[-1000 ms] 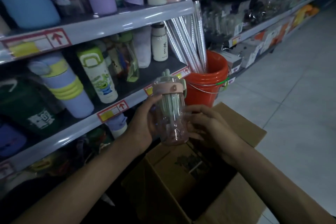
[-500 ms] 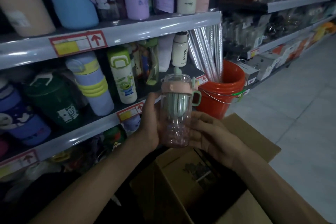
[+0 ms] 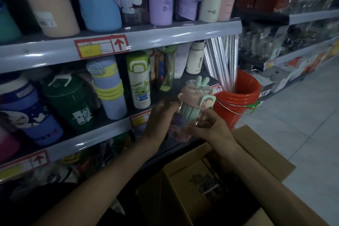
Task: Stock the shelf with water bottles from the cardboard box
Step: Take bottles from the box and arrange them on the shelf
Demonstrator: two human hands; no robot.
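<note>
Now the bottle [image 3: 194,95], upright before, tilts right at frame centre, left hand [image 3: 157,119] and right hand [image 3: 212,130] gripping it.

Clear glossy plastic bottle [image 3: 192,115]; matt brown cardboard box [image 3: 260,154].

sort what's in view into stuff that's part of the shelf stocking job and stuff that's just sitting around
Part of the job: pink-lidded bottle, gripped by left hand and right hand; cardboard box below; middle shelf.
Just there: orange bucket holding silver rolls; dark green bottle and alien-print bottle, already shelved.
</note>
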